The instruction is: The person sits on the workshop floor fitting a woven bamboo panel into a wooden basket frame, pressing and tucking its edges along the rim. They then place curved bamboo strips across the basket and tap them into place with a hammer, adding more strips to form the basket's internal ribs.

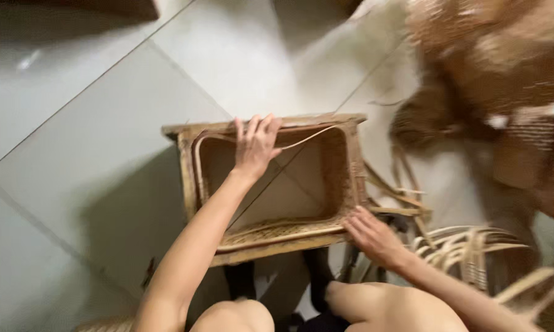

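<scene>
A rectangular wooden frame with woven cane sides (191, 178) stands on the tiled floor in front of my knees. It has no bottom; the floor shows through it. My left hand (255, 144) reaches across to its far rim and pinches a thin cane strip (310, 136) that arcs along that rim. At the frame's near right corner, my right hand (372, 237) rests with fingers spread on the wood. Woven cane covers the near side (277, 232).
A blurred heap of brown woven baskets (492, 80) fills the upper right. Loose cane strips and a half-woven piece (461, 246) lie at the right of the frame. Pale floor tiles (92, 141) stretch to the left. My bare knees are at the bottom.
</scene>
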